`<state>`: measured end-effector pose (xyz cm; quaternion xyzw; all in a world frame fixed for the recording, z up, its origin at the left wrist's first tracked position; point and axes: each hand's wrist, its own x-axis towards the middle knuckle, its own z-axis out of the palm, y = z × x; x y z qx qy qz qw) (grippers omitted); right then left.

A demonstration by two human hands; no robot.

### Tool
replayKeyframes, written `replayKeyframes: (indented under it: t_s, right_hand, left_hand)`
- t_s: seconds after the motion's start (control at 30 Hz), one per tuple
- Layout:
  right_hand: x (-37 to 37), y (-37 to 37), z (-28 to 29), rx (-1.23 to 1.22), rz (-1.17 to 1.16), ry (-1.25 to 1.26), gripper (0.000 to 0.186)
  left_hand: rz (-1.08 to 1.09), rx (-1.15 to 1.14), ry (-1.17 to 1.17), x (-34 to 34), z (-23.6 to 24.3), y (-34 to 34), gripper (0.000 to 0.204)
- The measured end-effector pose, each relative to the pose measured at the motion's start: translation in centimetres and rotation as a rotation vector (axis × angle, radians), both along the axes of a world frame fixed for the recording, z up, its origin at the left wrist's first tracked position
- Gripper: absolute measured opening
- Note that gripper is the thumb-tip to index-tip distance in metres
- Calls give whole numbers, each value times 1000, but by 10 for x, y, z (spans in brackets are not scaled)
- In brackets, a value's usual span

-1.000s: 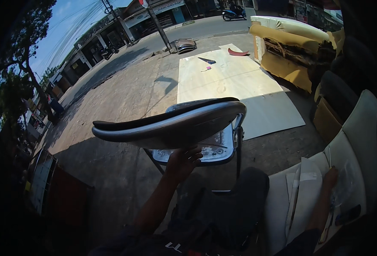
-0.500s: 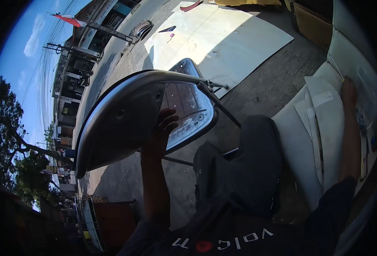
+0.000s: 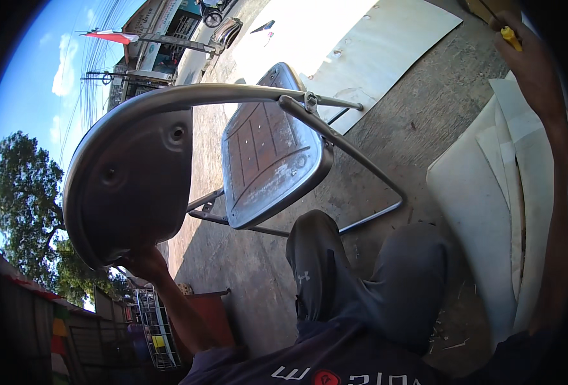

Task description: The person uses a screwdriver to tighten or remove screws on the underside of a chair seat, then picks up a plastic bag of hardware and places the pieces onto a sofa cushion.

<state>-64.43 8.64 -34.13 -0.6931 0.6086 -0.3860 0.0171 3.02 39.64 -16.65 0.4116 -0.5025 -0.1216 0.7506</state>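
- Metal folding chair: tipped, centre frame, seat at 12 o'clock.
- Left hand: 8 o'clock, fingers clasped on backrest's lower edge.
- Right hand: 2 o'clock, fist closed around yellow-handled tool, above white sheets.

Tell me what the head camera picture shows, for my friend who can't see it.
A person's left hand grips the backrest edge of a grey metal folding chair tipped on a concrete floor. Their right hand reaches out over pale sheets, holding a yellow-handled tool. Dark-trousered knees sit below; a sunny street lies beyond.
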Motion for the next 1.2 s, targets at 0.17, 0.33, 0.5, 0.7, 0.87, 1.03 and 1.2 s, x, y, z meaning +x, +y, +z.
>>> replayKeyframes:
  t_s: [0.17, 0.33, 0.5, 0.7, 0.87, 1.03, 1.2]
  right_hand:
    - [122, 46, 104, 239, 298, -371, 19]
    - [198, 34, 49, 59, 538, -736, 27]
    - [264, 68, -7, 310, 752, -1116, 22]
    - [299, 103, -51, 412, 909, -1281, 16]
    - [307, 104, -56, 374, 945, -1301, 14]
    - [307, 103, -57, 500, 913, -1370, 13]
    - [291, 106, -38, 319, 922, -1362, 16]
  left_hand:
    - [-20, -31, -139, 68, -8, 34, 55]
    - [683, -75, -397, 40, 11, -3, 58]
    - [567, -62, -278, 25, 4, -3, 75]
    - [816, -26, -699, 22, 12, -7, 58]
    - [866, 166, -781, 40, 34, 33, 54]
    - [1303, 225, -682, -86, -29, 29, 43]
    - [-190, 259, -72, -225, -124, -80, 57]
